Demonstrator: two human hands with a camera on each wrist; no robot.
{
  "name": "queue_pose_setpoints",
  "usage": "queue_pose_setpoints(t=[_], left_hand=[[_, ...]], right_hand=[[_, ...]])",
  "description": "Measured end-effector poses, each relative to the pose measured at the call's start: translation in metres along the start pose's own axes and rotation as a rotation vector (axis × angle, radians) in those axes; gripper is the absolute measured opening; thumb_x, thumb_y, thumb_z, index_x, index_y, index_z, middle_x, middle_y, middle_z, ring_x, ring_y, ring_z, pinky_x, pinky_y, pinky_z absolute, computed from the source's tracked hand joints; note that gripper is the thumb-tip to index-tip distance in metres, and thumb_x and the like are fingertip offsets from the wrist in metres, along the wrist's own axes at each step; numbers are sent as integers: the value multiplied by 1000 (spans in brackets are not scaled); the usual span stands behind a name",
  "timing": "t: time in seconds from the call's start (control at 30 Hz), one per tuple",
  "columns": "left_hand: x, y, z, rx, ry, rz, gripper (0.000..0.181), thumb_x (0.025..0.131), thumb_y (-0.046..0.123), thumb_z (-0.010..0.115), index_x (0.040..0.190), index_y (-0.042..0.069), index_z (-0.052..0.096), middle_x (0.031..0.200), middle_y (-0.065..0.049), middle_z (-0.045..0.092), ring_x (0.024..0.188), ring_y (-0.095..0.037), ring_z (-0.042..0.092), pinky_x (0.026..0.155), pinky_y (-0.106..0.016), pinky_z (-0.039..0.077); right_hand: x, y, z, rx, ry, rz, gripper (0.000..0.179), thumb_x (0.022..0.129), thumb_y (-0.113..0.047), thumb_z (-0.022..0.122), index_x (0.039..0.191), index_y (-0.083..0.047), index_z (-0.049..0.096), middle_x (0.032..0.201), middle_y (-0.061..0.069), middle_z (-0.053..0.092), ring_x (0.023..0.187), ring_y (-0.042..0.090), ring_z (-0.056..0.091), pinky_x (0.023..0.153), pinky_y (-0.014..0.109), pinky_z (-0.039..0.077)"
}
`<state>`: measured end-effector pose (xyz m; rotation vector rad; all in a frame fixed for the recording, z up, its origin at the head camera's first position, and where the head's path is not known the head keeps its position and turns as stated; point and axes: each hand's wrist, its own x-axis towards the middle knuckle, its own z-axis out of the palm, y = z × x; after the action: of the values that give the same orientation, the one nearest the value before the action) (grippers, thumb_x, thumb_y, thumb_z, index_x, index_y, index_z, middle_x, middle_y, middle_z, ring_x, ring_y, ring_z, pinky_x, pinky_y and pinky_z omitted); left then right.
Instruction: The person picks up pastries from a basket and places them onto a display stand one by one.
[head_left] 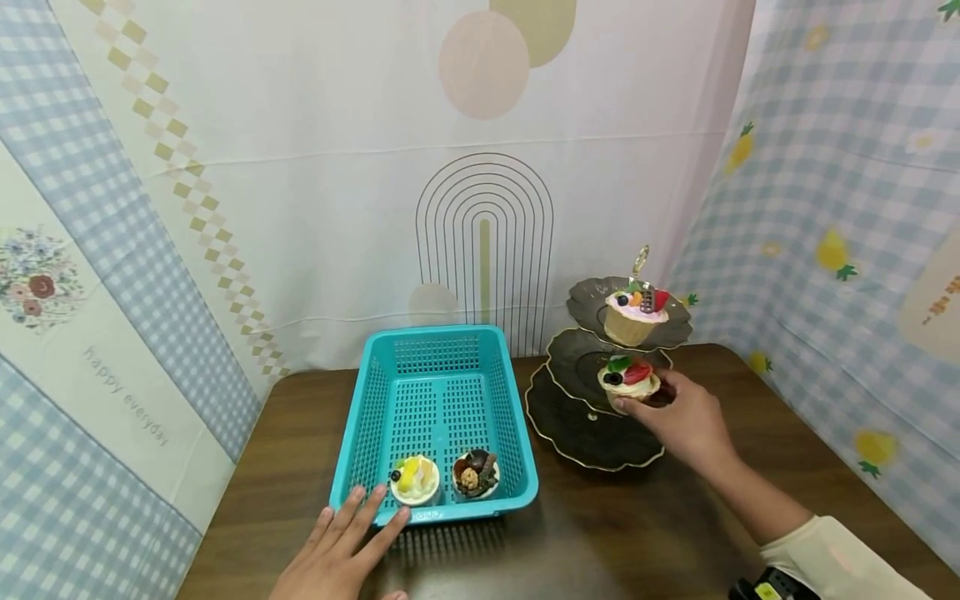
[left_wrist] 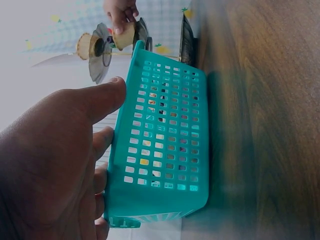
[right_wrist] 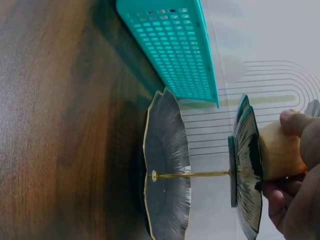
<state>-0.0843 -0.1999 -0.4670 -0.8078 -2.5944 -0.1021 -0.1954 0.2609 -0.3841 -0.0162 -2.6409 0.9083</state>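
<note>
Fingers and thumb of the right hand [head_left: 690,421] pinch a strawberry-topped cupcake [head_left: 633,382] at the middle plate [head_left: 573,358] of a three-tier stand; I can't tell whether its base bears weight there. The plate's scalloped gold rim shows to the left; overhead, the top plate [head_left: 588,296] holds another cupcake [head_left: 633,321], leaving little headroom. The bottom plate [head_left: 600,437] sits just beside a turquoise basket [head_left: 528,450], while wood stretches wider toward the right. That forearm slants in from the near right. The left hand [head_left: 337,542], fingers spread, touches the basket's near rim. "Happy everyday" reads on the left cloth [head_left: 127,392].
</note>
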Motion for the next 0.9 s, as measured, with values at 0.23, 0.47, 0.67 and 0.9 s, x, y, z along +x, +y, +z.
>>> queue_pose_setpoints(t=[0.23, 0.47, 0.67, 0.9], left_hand=[[0, -1, -1, 0, -2, 7, 79, 81, 67, 54, 148, 33, 30, 154, 1, 23, 140, -20, 18, 112, -28, -7], [0, -1, -1, -2, -9, 4, 79, 81, 68, 53, 148, 34, 30, 154, 1, 23, 140, -19, 17, 112, -28, -7], [0, 0, -2, -5, -18, -8, 78, 81, 67, 53, 148, 35, 29, 152, -1, 27, 140, -19, 16, 111, -27, -9], [0, 2, -3, 4, -20, -17, 78, 81, 68, 53, 148, 35, 29, 153, 0, 26, 140, -19, 19, 111, -27, -9]], right_hand=[[-3, -1, 4, -43, 26, 26, 81, 71, -67, 66, 122, -5, 58, 98, 11, 69, 84, 25, 64, 61, 39, 49], [-2, -5, 2, -138, -2, 131, 94, 69, -78, 57, 131, -7, 52, 103, 10, 66, 87, 27, 62, 53, 36, 42], [2, -7, 3, -196, 2, 142, 97, 66, -82, 55, 133, -12, 51, 104, 7, 65, 86, 25, 60, 51, 36, 40], [4, -5, 3, -256, 68, 104, 87, 64, -83, 56, 115, -12, 62, 89, 4, 65, 76, 28, 58, 53, 42, 39]])
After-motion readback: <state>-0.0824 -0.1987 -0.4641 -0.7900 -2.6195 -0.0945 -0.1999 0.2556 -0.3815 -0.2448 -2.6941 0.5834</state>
